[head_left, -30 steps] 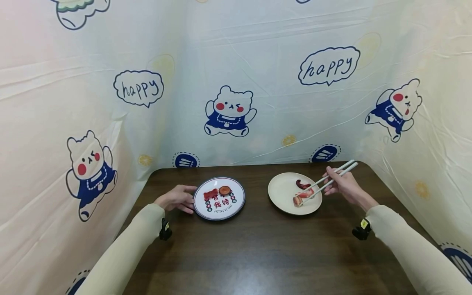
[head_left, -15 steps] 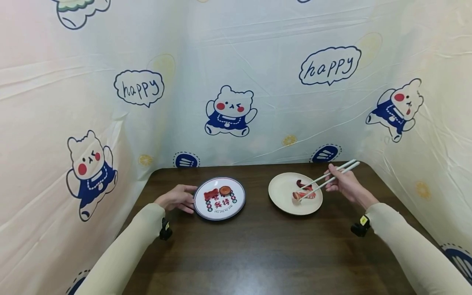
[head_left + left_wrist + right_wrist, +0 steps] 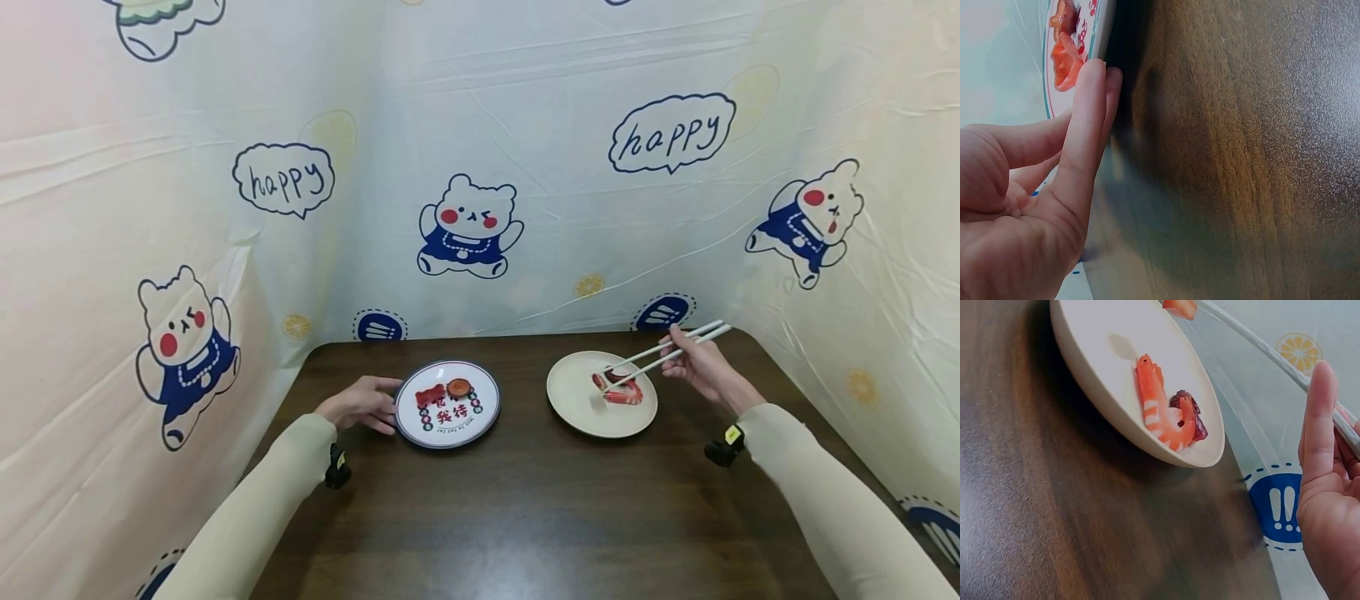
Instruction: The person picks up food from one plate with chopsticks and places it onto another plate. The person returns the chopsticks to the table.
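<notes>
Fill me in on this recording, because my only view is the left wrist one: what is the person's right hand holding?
Observer: The right hand grips a pair of long, slim, pale chopsticks.

Operator: I have none of that here. Is anything between their tips?

Observer: Yes, a small, reddish-brown piece of food or imitation food; the right wrist view shows it held clear of the round, smooth, cream-coloured plate.

Operator: Does anything lie on that plate?

Observer: A bent, orange, white-banded shrimp, real or imitation I can't tell, lies there against a curved, glossy, dark red piece.
</notes>
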Available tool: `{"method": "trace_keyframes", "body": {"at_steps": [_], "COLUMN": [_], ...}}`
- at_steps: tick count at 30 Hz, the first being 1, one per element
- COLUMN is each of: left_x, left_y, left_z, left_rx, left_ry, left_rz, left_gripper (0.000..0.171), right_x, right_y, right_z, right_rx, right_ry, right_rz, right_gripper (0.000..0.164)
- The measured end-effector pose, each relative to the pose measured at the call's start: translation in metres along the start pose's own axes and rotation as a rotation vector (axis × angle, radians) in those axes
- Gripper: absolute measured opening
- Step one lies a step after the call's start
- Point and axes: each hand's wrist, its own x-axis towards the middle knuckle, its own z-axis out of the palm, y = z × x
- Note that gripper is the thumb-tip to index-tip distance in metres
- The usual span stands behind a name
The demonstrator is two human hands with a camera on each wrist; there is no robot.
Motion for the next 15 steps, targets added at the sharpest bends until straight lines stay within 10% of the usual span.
{"method": "trace_keyframes", "body": {"at_steps": [15], "left_x": [-0.0010], "left_y": [-0.0001], "left_z": [-0.0014], "left_rx": [0.005], "left_ry": [-0.014], "left_rz": [0.018], "left_gripper": [0.067], "right_x": [0.0060], "right_y": [-0.0067], "right_z": [-0.0044], "right_rx": [0.210], "right_ry": [-0.055], "right_rz": [0.016], "right_gripper": [0.046]}}
